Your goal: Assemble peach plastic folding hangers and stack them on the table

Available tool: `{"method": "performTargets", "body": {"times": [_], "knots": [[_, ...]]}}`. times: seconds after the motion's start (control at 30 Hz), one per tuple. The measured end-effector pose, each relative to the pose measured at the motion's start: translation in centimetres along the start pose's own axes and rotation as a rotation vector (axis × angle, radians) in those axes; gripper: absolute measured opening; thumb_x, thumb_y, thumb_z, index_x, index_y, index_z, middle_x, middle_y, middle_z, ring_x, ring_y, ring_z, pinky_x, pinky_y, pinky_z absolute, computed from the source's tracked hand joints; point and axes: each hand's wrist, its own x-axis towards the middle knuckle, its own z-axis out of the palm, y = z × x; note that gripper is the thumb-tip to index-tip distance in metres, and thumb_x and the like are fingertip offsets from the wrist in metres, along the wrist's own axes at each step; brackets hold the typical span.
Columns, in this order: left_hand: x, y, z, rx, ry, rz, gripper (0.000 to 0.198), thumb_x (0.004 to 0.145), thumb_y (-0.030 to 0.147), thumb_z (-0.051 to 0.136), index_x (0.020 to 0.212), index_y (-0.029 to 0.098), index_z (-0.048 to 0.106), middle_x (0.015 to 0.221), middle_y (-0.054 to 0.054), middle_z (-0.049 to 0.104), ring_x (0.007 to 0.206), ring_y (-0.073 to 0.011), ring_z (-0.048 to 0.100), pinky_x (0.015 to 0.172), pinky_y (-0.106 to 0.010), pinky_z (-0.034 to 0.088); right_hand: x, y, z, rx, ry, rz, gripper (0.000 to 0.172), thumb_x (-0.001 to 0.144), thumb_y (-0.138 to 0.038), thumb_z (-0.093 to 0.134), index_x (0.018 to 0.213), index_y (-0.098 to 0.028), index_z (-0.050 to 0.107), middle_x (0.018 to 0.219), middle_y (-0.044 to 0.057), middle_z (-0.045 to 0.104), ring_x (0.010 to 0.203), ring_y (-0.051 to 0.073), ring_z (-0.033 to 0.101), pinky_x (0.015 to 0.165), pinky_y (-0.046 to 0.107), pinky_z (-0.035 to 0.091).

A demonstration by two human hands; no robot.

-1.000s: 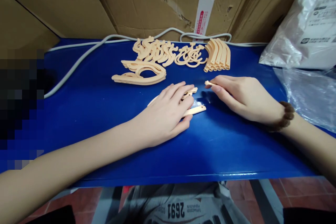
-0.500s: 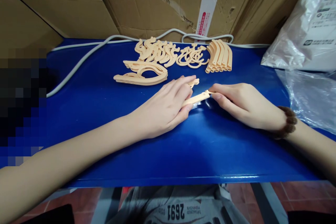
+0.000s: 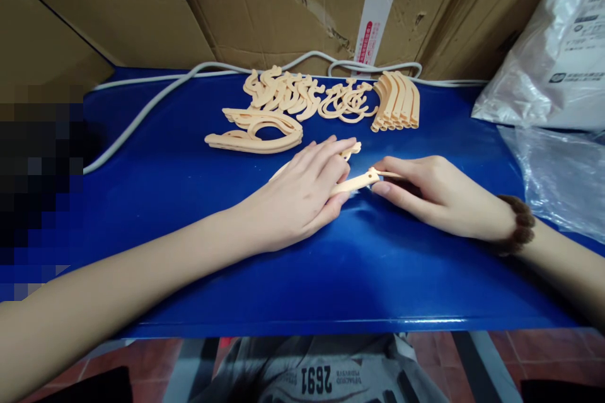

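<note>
My left hand [image 3: 302, 195] lies over cream plastic folding-hanger arms on the table, its thumb and fingers closed on them. One hanger arm [image 3: 352, 184] sticks out to the right, with a small hole near its end. Another cream end [image 3: 352, 151] shows beyond the fingertips. Most of what lies under the palm is hidden. At the arm's tip, my right hand [image 3: 425, 192] pinches a thin cream hanger hook [image 3: 390, 174], whose far part is covered by the fingers. The hook's end touches the arm's end.
Behind the hands lie a stack of folded hangers [image 3: 255, 143], several wavy hanger pieces [image 3: 283, 91], loose hooks [image 3: 347, 104] and a row of curved arms [image 3: 397, 101]. A white cable [image 3: 142, 123] runs along the back, before cardboard boxes [image 3: 265, 6]. Plastic bags [image 3: 548, 75] stand at right.
My right hand has shifted slightly, its fingers now nearer the arm's end, and more of the thin hook shows between them. The left hand keeps its hold, nearly still.
</note>
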Motion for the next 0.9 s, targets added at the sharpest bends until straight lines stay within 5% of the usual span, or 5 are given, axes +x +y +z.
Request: {"method": "performTargets", "body": {"times": [0.33, 0.53, 0.9], "knots": [[0.1, 0.0, 0.1, 0.105, -0.034, 0.034, 0.029, 0.105, 0.031, 0.034, 0.119, 0.013, 0.052, 0.158, -0.02, 0.031, 0.149, -0.0329, 0.027, 0.122, -0.055, 0.025, -0.6, 0.5, 0.8, -0.235, 0.101, -0.106, 0.035, 0.104, -0.041, 0.038, 0.114, -0.018, 0.063, 0.1, 0.008, 0.074, 0.078, 0.018, 0.07, 0.065, 0.027, 0.045], [0.1, 0.1, -0.1, 0.104, -0.035, 0.04, 0.024, 0.104, 0.03, 0.039, 0.113, 0.016, 0.055, 0.158, -0.017, 0.034, 0.15, -0.0332, 0.027, 0.122, -0.059, 0.024, -0.8, 0.5, 1.2, -0.573, 0.179, -0.211, 0.038, 0.106, -0.038, 0.033, 0.112, -0.017, 0.064, 0.087, 0.005, 0.073, 0.072, 0.016, 0.067, 0.056, 0.028, 0.038], [0.1, 0.0, 0.0, 0.043, -0.029, 0.051, 0.026, 0.105, 0.031, 0.036, 0.112, 0.016, 0.056, 0.156, -0.015, 0.036, 0.149, -0.0294, 0.028, 0.123, -0.055, 0.026, -0.7, -0.1, 0.9, -0.816, 0.215, -0.267, 0.033, 0.105, -0.035, 0.036, 0.105, -0.019, 0.065, 0.074, 0.001, 0.065, 0.066, 0.013, 0.061, 0.057, 0.029, 0.036]]}}
